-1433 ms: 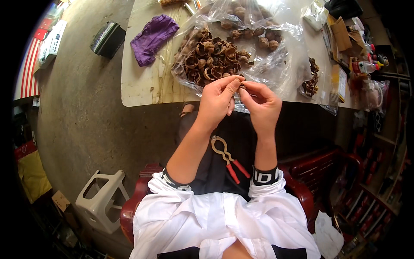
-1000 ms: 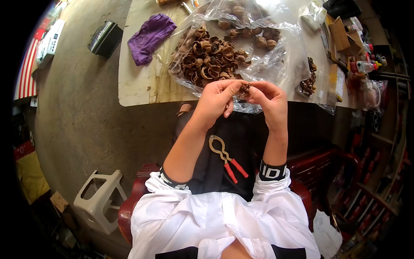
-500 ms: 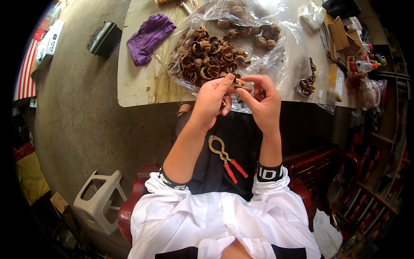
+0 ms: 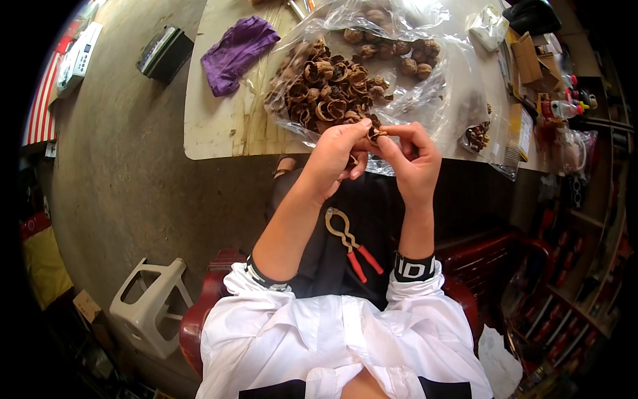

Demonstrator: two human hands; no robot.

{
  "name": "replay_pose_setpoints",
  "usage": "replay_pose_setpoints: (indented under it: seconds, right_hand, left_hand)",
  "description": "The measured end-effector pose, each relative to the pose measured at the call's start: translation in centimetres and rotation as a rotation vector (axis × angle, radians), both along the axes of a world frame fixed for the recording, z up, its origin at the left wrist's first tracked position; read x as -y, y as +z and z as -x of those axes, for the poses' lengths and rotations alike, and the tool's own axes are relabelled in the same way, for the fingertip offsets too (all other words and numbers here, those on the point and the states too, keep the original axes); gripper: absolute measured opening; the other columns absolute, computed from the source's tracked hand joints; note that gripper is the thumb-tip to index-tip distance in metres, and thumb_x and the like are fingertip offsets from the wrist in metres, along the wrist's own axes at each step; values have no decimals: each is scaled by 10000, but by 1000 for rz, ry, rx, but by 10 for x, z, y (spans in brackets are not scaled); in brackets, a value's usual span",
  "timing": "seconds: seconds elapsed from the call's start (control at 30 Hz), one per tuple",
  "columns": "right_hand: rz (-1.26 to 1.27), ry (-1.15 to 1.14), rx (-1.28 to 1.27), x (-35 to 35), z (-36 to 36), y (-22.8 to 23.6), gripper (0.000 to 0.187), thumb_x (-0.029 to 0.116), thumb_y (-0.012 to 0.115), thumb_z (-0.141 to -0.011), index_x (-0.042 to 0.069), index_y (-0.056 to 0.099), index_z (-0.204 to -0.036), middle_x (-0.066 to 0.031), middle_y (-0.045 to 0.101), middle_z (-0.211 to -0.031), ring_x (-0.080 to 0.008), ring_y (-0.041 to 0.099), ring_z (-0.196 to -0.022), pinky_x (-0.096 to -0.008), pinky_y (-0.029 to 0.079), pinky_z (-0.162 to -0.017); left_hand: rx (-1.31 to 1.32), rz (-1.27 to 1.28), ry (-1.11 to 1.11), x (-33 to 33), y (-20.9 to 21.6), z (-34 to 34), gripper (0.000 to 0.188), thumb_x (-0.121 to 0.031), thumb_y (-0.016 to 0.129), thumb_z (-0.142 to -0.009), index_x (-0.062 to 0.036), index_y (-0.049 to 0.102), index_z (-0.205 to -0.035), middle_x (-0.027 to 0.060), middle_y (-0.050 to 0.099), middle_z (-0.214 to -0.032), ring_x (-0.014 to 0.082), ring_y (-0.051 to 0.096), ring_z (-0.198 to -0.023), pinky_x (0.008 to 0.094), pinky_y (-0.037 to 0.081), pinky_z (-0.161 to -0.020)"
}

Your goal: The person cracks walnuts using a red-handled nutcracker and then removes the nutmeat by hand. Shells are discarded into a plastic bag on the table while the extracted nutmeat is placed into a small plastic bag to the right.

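Observation:
At the table's near edge my two hands meet over a cracked walnut (image 4: 373,135). My left hand (image 4: 339,154) is closed, with thumb and fingers pinching the walnut's left side; a piece of shell also shows under its curled fingers. My right hand (image 4: 413,156) pinches the walnut from the right between thumb and forefinger. Just beyond lies a heap of broken walnut shells (image 4: 325,86) on a clear plastic bag (image 4: 425,100). Whole walnuts (image 4: 409,65) rest farther back on the plastic. A nutcracker (image 4: 352,246) with red handles lies on my lap.
A crumpled purple cloth (image 4: 236,54) lies on the table (image 4: 219,136) at left. Small dark walnut pieces (image 4: 477,135) sit at the right in clear plastic. A pale plastic stool (image 4: 149,306) stands on the floor at left, a black box (image 4: 164,54) farther off. Crowded shelves (image 4: 585,226) line the right.
Both hands have shifted slightly right, and the walnut between them is turned, its dark opening showing more. The table and its contents appear a little farther right in the picture.

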State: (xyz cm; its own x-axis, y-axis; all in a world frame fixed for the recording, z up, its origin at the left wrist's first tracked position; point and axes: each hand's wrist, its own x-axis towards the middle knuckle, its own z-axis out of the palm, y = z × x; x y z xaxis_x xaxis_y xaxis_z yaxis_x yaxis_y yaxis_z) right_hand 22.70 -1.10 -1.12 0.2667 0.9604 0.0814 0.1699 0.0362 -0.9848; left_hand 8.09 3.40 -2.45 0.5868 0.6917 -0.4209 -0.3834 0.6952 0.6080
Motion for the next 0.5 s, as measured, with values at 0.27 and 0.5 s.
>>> replay_pose_setpoints:
  seconds: [0.27,0.5]
  right_hand:
    - [71,23,-1261,-2,-26,-14,139,115,563,-931,-15,581,-978,2,468,-776,-38,413,-665,-197,291,-487]
    - [109,40,-1662,0,-15,-3,399,163,391,-968,-84,509,-1257,-269,448,-1369,-373,407,-1305,-427,382,-1106]
  left_hand:
    - [-21,-197,56,1,0,-2,271,-253,429,-1015,-37,591,-996,69,640,-771,55,435,-463,166,270,-394]
    - [-1014,-1161,561,-7,4,-16,414,-85,660,-828,-93,595,-1237,91,545,-1196,232,491,-1077,339,415,-932]
